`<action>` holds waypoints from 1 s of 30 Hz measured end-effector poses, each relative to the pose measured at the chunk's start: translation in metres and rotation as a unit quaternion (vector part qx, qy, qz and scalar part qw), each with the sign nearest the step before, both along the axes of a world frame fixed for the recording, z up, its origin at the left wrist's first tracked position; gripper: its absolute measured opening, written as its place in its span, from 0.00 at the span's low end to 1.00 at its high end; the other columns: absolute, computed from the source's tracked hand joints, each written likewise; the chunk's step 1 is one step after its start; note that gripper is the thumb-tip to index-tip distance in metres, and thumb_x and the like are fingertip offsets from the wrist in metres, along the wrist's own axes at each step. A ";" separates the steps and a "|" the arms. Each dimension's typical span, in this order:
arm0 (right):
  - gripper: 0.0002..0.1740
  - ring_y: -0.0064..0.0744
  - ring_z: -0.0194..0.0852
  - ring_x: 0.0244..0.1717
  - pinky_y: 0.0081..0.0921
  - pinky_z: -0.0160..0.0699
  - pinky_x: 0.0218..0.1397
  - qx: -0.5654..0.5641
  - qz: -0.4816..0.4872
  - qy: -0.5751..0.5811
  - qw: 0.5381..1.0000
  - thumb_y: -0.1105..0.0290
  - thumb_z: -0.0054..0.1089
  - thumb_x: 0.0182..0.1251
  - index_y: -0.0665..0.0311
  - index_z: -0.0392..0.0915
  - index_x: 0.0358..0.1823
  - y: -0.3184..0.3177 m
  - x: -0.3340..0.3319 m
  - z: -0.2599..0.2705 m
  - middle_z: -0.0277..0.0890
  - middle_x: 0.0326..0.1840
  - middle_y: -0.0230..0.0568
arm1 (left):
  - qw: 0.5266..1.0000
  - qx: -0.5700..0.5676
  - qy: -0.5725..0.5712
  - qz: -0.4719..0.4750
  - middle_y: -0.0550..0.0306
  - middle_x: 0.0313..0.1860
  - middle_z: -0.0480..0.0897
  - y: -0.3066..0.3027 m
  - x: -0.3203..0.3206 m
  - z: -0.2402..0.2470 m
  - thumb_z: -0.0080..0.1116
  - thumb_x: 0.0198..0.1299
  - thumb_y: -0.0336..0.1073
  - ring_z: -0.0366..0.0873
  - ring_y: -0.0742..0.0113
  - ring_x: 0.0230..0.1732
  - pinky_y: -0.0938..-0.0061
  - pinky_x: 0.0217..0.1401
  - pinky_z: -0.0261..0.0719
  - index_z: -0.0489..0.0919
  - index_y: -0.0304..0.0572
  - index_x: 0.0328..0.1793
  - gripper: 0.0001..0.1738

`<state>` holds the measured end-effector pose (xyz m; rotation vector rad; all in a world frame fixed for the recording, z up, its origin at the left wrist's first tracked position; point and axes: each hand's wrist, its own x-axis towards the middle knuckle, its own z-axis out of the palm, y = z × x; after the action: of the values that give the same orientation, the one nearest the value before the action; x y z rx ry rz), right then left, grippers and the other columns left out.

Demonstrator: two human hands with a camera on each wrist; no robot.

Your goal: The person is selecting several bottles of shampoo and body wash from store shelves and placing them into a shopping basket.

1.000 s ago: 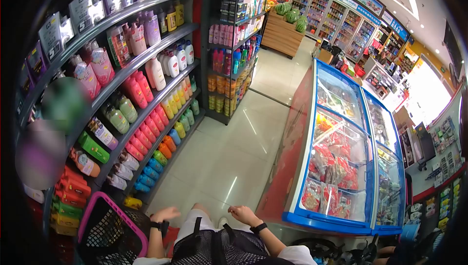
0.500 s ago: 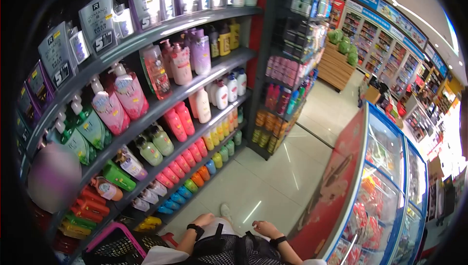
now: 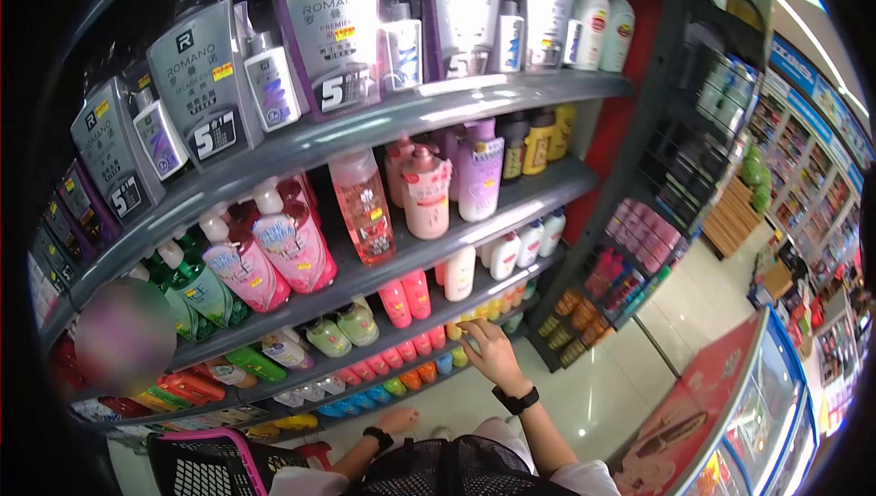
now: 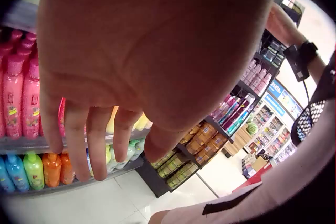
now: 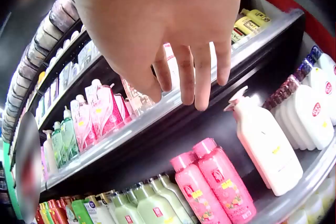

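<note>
My right hand [image 3: 494, 355] is raised in front of the lower shelves in the head view, fingers relaxed and holding nothing. In the right wrist view the same hand [image 5: 163, 29] hangs over a shelf edge, above pink bottles [image 5: 218, 182] and a white pump bottle [image 5: 268, 145], apart from them. Low down, my left hand [image 3: 398, 420] is empty beside my lap. The left wrist view shows that hand [image 4: 142, 50] with fingers spread loosely downward, in front of pink bottles [image 4: 22, 95] and orange bottles [image 4: 52, 169]. Both wrists wear black bands.
Silver boxed sets [image 3: 333, 40] line the upper shelf. A pink-rimmed black basket [image 3: 205, 469] stands at lower left. A wire rack [image 3: 639, 231] ends the shelving, and a red and blue freezer [image 3: 703, 405] is at the right. Tiled floor [image 3: 584, 386] lies between.
The head view has turned left and come closer to the shelves. My right hand has risen from beside my lap toward the shelves. The left hand stays low.
</note>
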<state>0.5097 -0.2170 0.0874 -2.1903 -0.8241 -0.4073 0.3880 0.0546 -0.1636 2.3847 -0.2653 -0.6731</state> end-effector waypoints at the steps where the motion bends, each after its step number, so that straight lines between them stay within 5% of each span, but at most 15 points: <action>1: 0.20 0.51 0.74 0.48 0.41 0.73 0.51 0.040 0.007 -0.021 0.999 0.70 0.61 0.59 0.62 0.73 0.53 0.001 0.006 0.010 0.75 0.44 0.46 | 1.000 0.025 0.013 -0.003 0.46 0.45 0.84 0.002 -0.011 -0.033 0.52 0.62 0.49 0.81 0.49 0.47 0.59 0.50 0.77 0.77 0.42 0.54 0.22; 2: 0.23 0.51 0.73 0.50 0.41 0.74 0.51 0.033 0.025 -0.020 0.999 0.71 0.64 0.57 0.64 0.72 0.55 -0.003 0.010 0.021 0.73 0.48 0.48 | 0.999 -0.027 -0.010 -0.019 0.46 0.46 0.83 0.005 -0.030 -0.079 0.52 0.61 0.51 0.80 0.47 0.48 0.59 0.52 0.76 0.78 0.42 0.54 0.24; 6: 0.30 0.57 0.72 0.52 0.42 0.74 0.54 0.107 0.074 -0.068 0.989 0.75 0.69 0.52 0.68 0.67 0.58 -0.016 0.052 0.041 0.68 0.55 0.55 | 0.985 0.017 0.167 0.032 0.44 0.47 0.83 -0.046 -0.065 -0.044 0.52 0.60 0.54 0.80 0.46 0.50 0.58 0.55 0.75 0.78 0.42 0.54 0.26; 13: 0.47 0.54 0.61 0.63 0.43 0.62 0.66 0.240 0.036 -0.160 0.957 0.76 0.76 0.44 0.69 0.58 0.65 -0.026 0.109 0.088 0.62 0.62 0.56 | 0.965 0.029 0.107 0.238 0.43 0.49 0.83 -0.126 -0.054 -0.018 0.53 0.60 0.52 0.79 0.46 0.52 0.57 0.58 0.75 0.77 0.41 0.57 0.26; 19: 0.64 0.53 0.57 0.66 0.42 0.59 0.70 0.311 0.106 -0.032 0.944 0.71 0.83 0.36 0.71 0.45 0.72 0.000 0.148 0.116 0.52 0.67 0.57 | 0.947 -0.019 0.066 0.312 0.45 0.45 0.85 -0.178 -0.038 -0.028 0.52 0.62 0.47 0.81 0.47 0.49 0.59 0.55 0.77 0.76 0.40 0.58 0.24; 23: 0.68 0.60 0.51 0.71 0.45 0.54 0.72 0.275 0.074 -0.035 0.958 0.68 0.83 0.35 0.72 0.42 0.75 0.008 0.132 0.108 0.52 0.70 0.63 | 0.895 -0.033 0.094 0.436 0.44 0.46 0.84 -0.226 -0.083 -0.015 0.53 0.61 0.48 0.81 0.47 0.50 0.59 0.55 0.77 0.76 0.39 0.57 0.24; 30: 0.62 0.52 0.59 0.67 0.40 0.56 0.69 0.370 0.059 -0.017 0.927 0.72 0.80 0.36 0.71 0.48 0.74 0.004 0.128 0.106 0.57 0.67 0.57 | 0.827 -0.058 0.103 0.550 0.43 0.47 0.84 -0.277 -0.143 -0.019 0.53 0.60 0.49 0.81 0.45 0.51 0.62 0.56 0.77 0.79 0.40 0.54 0.24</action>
<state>0.6380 -0.2132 0.1933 -1.4287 -0.6689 -0.5843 0.2454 -0.2219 -0.1822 1.8661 1.0628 -0.3029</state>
